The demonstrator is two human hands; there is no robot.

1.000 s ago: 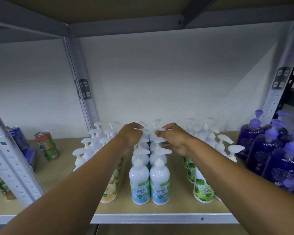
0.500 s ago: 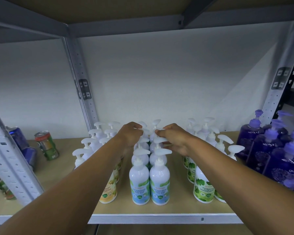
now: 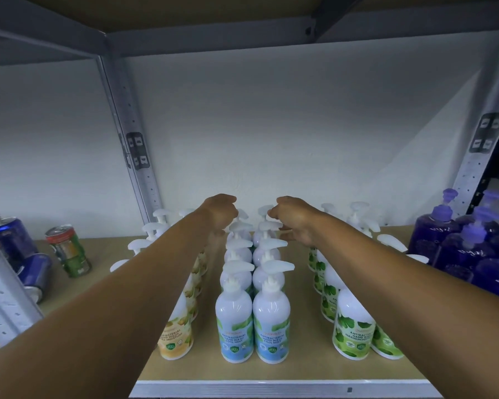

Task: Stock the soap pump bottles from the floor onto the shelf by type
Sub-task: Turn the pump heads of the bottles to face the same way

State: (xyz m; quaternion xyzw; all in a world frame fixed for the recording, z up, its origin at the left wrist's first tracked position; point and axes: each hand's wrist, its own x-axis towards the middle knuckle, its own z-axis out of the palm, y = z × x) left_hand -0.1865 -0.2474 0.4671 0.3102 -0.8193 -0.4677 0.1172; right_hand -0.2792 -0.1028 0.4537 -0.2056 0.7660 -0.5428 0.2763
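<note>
Two rows of white pump bottles with blue Cool Mint labels point(image 3: 234, 321) run back along the middle of the wooden shelf point(image 3: 300, 358). Yellow-label bottles point(image 3: 175, 338) stand in rows to their left, partly hidden by my left forearm. Green-label bottles point(image 3: 353, 329) line up on the right. My left hand point(image 3: 219, 214) is curled over the pump head of the rearmost bottle in the left blue row. At the back of the right blue row, my right hand point(image 3: 296, 220) pinches that bottle's pump head point(image 3: 265, 211).
Purple pump bottles point(image 3: 467, 249) crowd the shelf's far right. Several drink cans, a red-green one point(image 3: 67, 249) and blue ones point(image 3: 9, 237), sit at the left. A grey upright point(image 3: 133, 156) rises behind the yellow rows. The upper shelf hangs overhead.
Both hands have reached further back along the blue rows, from the middle pump heads to the rearmost ones, and now sit slightly apart.
</note>
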